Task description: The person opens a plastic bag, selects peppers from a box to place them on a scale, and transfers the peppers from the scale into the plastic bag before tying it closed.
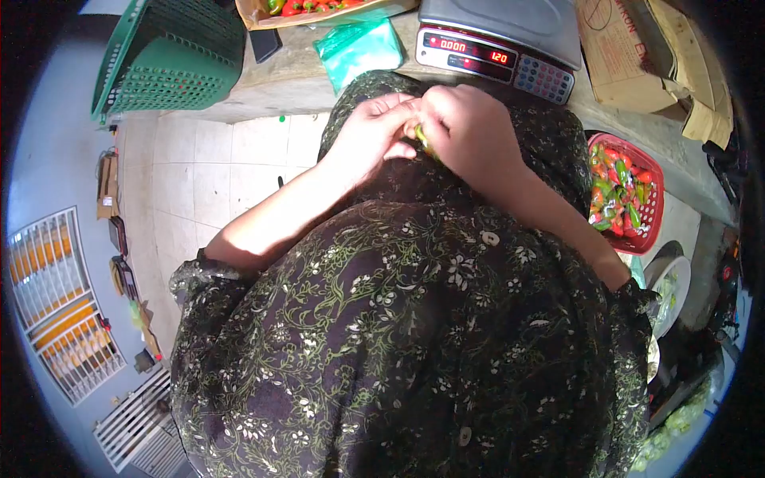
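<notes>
Over my lap, my left hand (376, 137) and my right hand (468, 127) meet with their fingers closed. Between them shows a small yellow-green thing (422, 138), partly covered by the right hand's curled fingers. It could be a pepper, but most of it is hidden. The left thumb and fingertips pinch at its upper end, touching the right hand. Just beyond the hands, a green plastic bag (358, 52) lies on the ledge. Next to it stands a digital scale (498, 60) with red lit numbers.
A green perforated basket (171, 76) stands at the upper left, near a dark phone (267, 45). Red and green peppers (315, 6) fill a container at the top. Cardboard (637, 56) leans right of the scale. Below it, a red basket (655, 199) holds bagged peppers.
</notes>
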The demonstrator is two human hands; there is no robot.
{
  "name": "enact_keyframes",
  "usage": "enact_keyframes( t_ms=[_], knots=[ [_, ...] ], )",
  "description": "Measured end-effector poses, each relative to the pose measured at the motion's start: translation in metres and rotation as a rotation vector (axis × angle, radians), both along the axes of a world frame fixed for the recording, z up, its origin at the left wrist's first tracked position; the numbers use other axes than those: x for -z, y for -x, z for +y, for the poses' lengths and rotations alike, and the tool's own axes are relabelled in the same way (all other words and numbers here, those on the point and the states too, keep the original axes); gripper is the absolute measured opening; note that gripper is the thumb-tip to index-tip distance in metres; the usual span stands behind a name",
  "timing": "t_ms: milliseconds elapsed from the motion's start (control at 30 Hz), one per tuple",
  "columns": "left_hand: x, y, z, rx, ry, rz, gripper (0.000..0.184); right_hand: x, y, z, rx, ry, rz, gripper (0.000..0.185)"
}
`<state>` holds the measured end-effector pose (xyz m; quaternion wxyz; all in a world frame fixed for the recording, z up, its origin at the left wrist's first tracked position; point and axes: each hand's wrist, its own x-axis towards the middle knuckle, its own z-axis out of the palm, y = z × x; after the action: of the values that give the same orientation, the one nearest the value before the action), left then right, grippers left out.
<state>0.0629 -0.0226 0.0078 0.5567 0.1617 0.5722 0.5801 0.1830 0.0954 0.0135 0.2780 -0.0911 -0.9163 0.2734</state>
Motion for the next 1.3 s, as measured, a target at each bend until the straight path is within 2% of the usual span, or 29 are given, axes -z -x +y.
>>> enact_keyframes(
  t_ms=[167,267,367,467,567,700,800,900,1000,1100,1200,1300],
  knots=[
    [0.001,0.004,0.002,0.059,-0.09,0.492,0.009,-0.007,0.001,0.011,0.018,0.242,-0.086,0.012],
    [0.004,0.011,0.005,0.108,-0.139,0.925,0.007,-0.007,0.001,0.018,-0.029,0.372,-0.116,0.012],
    [-0.006,0.005,0.008,0.09,-0.158,1.079,0.008,0.004,0.004,0.03,-0.125,0.506,-0.09,0.013],
    [0.005,0.009,0.007,0.063,-0.349,1.212,0.01,0.001,0.002,0.04,-0.155,0.627,-0.14,0.015],
    [0.013,0.005,0.005,-0.008,-0.409,1.141,0.011,0.0,0.001,0.045,-0.147,0.667,-0.175,0.017],
    [0.011,0.012,0.004,0.122,-0.584,1.425,0.012,0.006,0.002,0.044,-0.176,0.726,-0.167,0.019],
    [0.003,0.01,0.006,0.172,-0.61,1.492,0.012,0.004,0.003,0.041,-0.175,0.779,-0.158,0.02],
    [0.002,0.004,0.009,0.126,-0.522,1.456,0.011,0.01,0.005,0.044,-0.172,0.7,-0.147,0.022],
    [0.005,0.003,0.007,0.063,-0.418,1.295,0.011,0.005,0.002,0.036,-0.136,0.789,-0.116,0.023],
    [0.012,0.0,0.008,-0.034,-0.42,1.263,0.006,-0.002,-0.003,0.029,-0.213,0.928,-0.124,0.024],
    [0.01,-0.002,0.005,0.012,-0.374,1.213,0.008,-0.003,-0.004,0.027,-0.161,0.764,-0.12,0.025],
    [0.014,0.0,0.003,0.022,-0.35,1.183,0.009,0.002,-0.003,0.029,-0.155,0.814,-0.139,0.024]
  ],
)
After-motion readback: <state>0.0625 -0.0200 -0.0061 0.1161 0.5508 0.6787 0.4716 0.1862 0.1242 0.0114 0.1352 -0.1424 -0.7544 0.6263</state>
